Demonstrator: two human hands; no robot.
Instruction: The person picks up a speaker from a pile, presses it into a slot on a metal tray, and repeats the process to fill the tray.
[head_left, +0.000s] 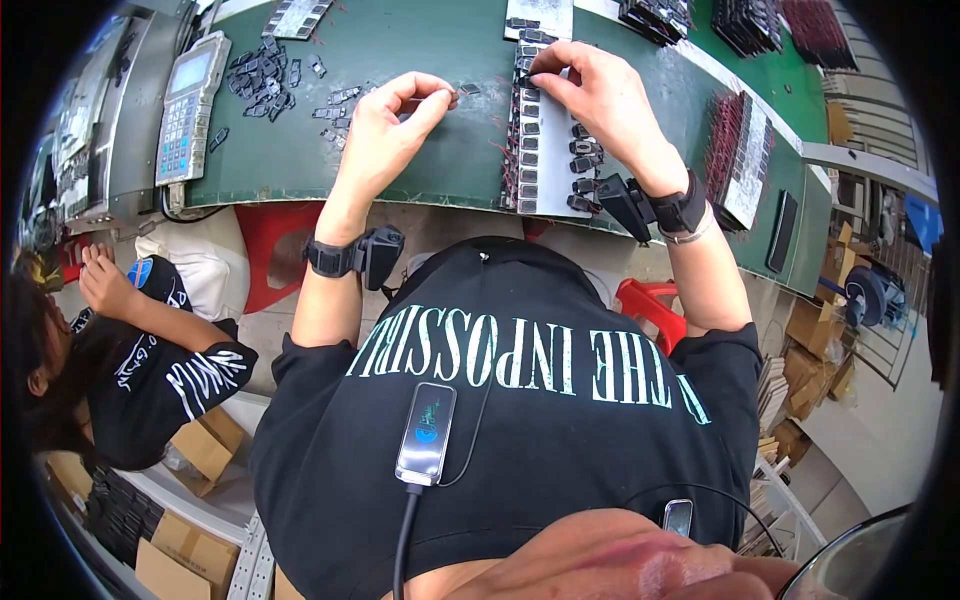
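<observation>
My left hand [392, 128] is above the green bench, thumb and forefinger pinched together. What they hold is too small to make out. A small dark rectangular part [470, 90] lies just beyond its fingertips. My right hand [603, 97] reaches over a long white board [550, 170], its thumb and forefinger closed on a small black part at the board's left edge. Along that edge runs a row of small black modules [530, 143] with thin red wires. Several more black parts [584, 165] sit along the board's right side.
A pile of loose black parts [262, 80] lies left on the green bench [440, 170], beside a grey keypad controller [192, 110]. Wired boards [738, 155] stand stacked at right, near a dark flat bar [783, 230]. A co-worker's arm [150, 320] is at left; red stools [655, 305] stand below.
</observation>
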